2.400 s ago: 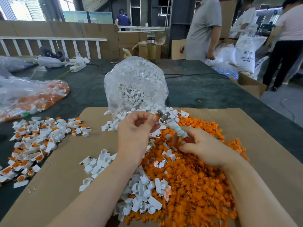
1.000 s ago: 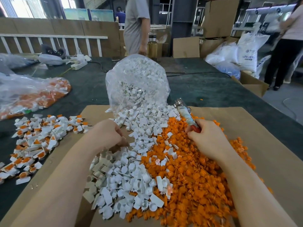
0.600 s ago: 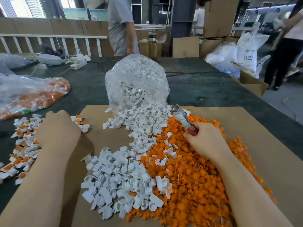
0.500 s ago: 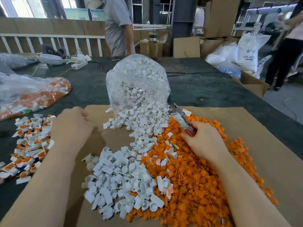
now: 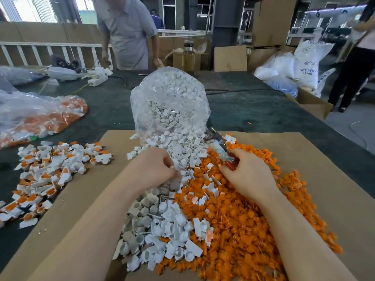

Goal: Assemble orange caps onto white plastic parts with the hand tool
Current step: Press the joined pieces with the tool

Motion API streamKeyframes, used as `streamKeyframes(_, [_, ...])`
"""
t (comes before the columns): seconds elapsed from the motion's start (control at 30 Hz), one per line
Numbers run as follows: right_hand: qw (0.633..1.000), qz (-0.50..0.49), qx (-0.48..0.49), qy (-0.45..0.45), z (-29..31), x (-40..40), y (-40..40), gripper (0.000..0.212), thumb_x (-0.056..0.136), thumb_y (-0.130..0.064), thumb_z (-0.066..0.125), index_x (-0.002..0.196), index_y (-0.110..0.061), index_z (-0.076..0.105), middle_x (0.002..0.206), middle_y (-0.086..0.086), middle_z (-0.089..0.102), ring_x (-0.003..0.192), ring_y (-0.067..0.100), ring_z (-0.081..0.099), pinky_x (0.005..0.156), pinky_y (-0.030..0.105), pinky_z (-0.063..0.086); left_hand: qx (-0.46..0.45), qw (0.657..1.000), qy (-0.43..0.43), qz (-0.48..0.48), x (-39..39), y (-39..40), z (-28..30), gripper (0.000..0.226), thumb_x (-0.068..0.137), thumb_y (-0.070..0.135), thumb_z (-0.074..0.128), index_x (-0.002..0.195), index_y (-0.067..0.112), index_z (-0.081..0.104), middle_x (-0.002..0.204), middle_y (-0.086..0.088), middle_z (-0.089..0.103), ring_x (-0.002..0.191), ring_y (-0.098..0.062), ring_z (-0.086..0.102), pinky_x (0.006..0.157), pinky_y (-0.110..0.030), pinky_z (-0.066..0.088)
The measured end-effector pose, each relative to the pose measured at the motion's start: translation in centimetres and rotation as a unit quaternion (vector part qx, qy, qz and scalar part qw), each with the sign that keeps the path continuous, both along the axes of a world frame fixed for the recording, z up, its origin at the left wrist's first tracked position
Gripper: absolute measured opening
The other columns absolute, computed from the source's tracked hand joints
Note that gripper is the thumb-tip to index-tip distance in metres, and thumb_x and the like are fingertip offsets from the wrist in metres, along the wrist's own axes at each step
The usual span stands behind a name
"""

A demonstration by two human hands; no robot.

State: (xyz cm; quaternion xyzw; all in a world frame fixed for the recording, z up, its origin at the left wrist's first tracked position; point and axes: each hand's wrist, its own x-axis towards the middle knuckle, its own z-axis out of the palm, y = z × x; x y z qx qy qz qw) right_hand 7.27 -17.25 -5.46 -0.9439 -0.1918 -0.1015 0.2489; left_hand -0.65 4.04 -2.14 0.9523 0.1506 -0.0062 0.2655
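Note:
A heap of loose orange caps [image 5: 243, 216] lies on brown cardboard [image 5: 316, 159], beside a heap of white plastic parts [image 5: 162, 224] spilling from a clear bag [image 5: 168, 102]. My left hand [image 5: 154, 169] is down in the white parts, its fingertips pinching one small white piece. My right hand [image 5: 247, 175] grips the red handle of the hand tool [image 5: 218, 148], whose metal tip points up and left over the caps. Finished white parts with orange caps [image 5: 46, 169] lie spread at the left.
A clear bag of orange pieces [image 5: 40, 118] lies at far left on the dark table [image 5: 253, 106]. A person in a grey shirt [image 5: 127, 31] stands at the far edge. A bottle [image 5: 188, 57], boxes and white sacks [image 5: 304, 65] stand behind.
My left hand swung out to the finished pile at the left, then came back to the white heap and picked at a piece. The tool in my right hand dipped lower.

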Motion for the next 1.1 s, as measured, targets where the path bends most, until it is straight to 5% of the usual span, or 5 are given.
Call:
streamKeyframes(0.3, [0.979,0.039,0.181,0.083,0.8,-0.3,-0.2,0.028,0.088,-0.024,0.063,0.116,-0.021,0.064,0.100,-0.007,0.070,0.071,0.003,0.061,0.059,0.026,0.046,-0.304,0.943,-0.131,-0.006,0.1,-1.6,0.3,0.019,0.085,0.011,0.072,0.096,0.026,0.069,0.074,0.001,0.075,0.072,-0.013,0.072,0.068,-0.025,0.055])
streamKeyframes(0.47, [0.958,0.064,0.260,0.097,1.2,-0.9,-0.1,0.007,0.087,-0.022,0.066,0.089,-0.029,0.066,0.084,-0.008,0.069,0.073,0.007,0.064,0.063,0.029,0.053,-0.417,0.901,-0.122,-0.008,0.2,-2.8,0.1,0.019,0.088,0.000,0.068,0.093,0.018,0.073,0.079,-0.005,0.075,0.073,-0.016,0.072,0.065,-0.021,0.057])
streamKeyframes(0.57, [0.951,0.075,0.282,0.103,1.3,-1.1,0.0,0.009,0.087,-0.021,0.067,0.085,-0.029,0.066,0.074,-0.014,0.065,0.070,0.003,0.059,0.056,0.011,0.045,-0.462,0.877,-0.133,0.010,0.2,-3.4,0.2,0.014,0.085,-0.005,0.068,0.087,0.009,0.069,0.083,-0.012,0.076,0.069,-0.017,0.073,0.059,-0.020,0.056])
streamKeyframes(0.9, [0.924,0.091,0.357,0.104,1.4,-1.6,0.5,0.011,0.082,-0.020,0.075,0.079,-0.025,0.066,0.076,-0.011,0.065,0.066,-0.001,0.057,0.060,0.005,0.042,-0.428,0.884,-0.185,0.045,0.3,-4.3,-0.4,0.014,0.082,0.007,0.074,0.087,0.020,0.076,0.080,-0.001,0.076,0.079,-0.014,0.072,0.075,-0.023,0.057])
streamKeyframes(1.1, [0.918,0.100,0.374,0.082,1.6,-1.8,0.8,0.009,0.084,-0.023,0.074,0.080,-0.027,0.067,0.069,-0.006,0.064,0.060,0.006,0.056,0.059,0.018,0.049,-0.423,0.864,-0.245,0.118,0.5,-4.7,-0.5,0.012,0.075,0.012,0.080,0.082,0.019,0.073,0.066,0.003,0.065,0.055,-0.003,0.057,0.055,-0.012,0.049])
